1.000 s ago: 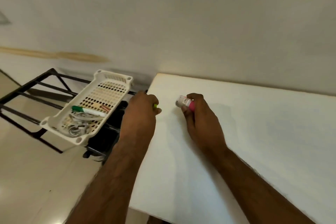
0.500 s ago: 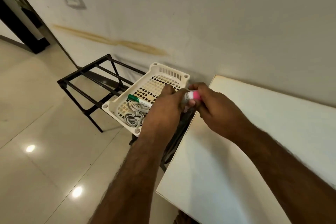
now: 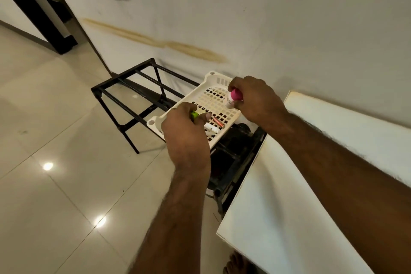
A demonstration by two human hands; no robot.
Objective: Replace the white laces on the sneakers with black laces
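Both hands busy over the white basket [image 3: 155, 121] on the black rack [image 3: 124, 87].

Left hand [image 3: 185, 138] pinches a small green item [image 3: 194, 115]; right hand [image 3: 255, 98] grips a pink-capped tube [image 3: 233, 97]. No sneakers or laces can be made out here.

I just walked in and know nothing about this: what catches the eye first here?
Two bare hands over a white basket on a black rack by the wall. The right hand holds a small pink-capped bottle above the basket; the left hand grips something bright green. A white table stands at right.
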